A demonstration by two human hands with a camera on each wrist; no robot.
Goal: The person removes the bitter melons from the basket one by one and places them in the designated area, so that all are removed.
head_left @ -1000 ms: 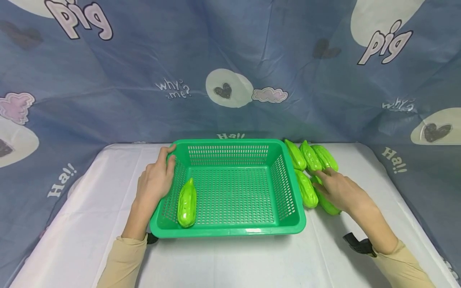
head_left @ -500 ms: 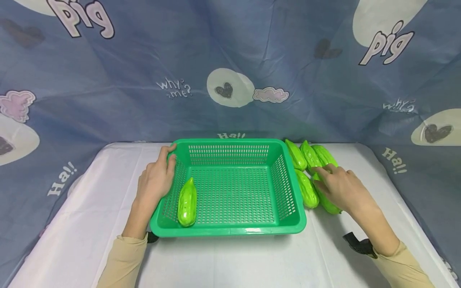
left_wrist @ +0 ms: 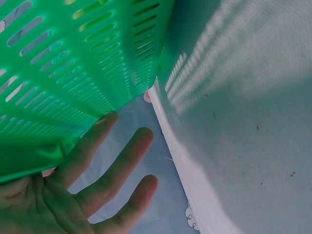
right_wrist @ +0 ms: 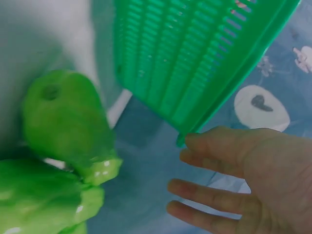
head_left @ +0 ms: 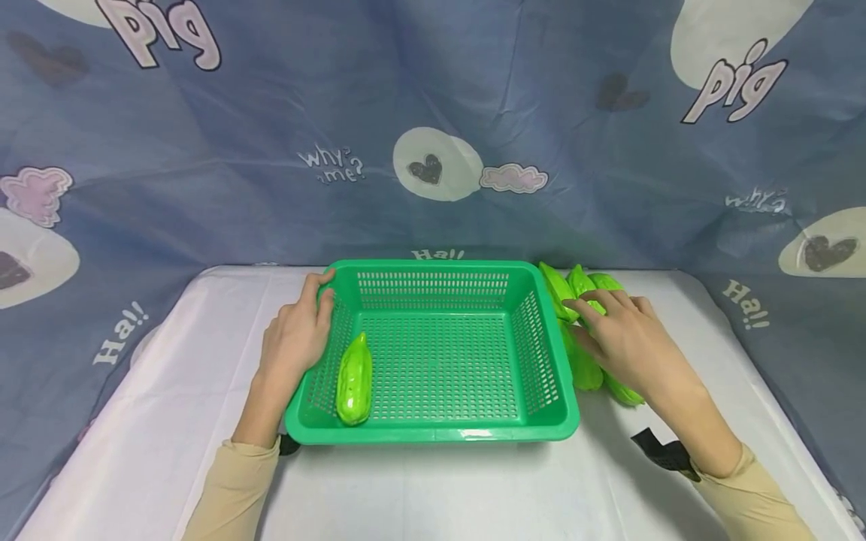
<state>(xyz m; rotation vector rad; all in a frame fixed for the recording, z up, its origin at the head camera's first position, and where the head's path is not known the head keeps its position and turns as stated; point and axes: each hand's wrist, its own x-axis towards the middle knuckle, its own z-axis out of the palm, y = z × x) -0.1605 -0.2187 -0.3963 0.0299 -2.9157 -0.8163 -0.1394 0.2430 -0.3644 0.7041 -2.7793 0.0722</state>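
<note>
A green plastic basket point(head_left: 433, 434) with slotted walls stands on the table. My left hand point(head_left: 292, 340) grips its left rim, thumb over the inner side; in the left wrist view the fingers point(left_wrist: 114, 175) spread below the outer wall. One glossy green ridged vegetable point(head_left: 355, 382), like a bitter melon, lies inside at the left. My right hand point(head_left: 625, 338) hovers over a group of the same vegetables point(head_left: 588, 370) beside the basket's right wall, partly hiding them. In the right wrist view its fingers point(right_wrist: 207, 195) extend with nothing between them, fingertips close to the basket's rim.
A white cloth point(head_left: 467, 488) covers the table. Behind it hangs a blue printed curtain point(head_left: 271, 203). The vegetables on the right lie close together against the basket's outer wall.
My right hand has risen from the nearer vegetable and shifted left toward the basket, holding nothing. My left hand stays on the rim. The head view has shifted slightly.
</note>
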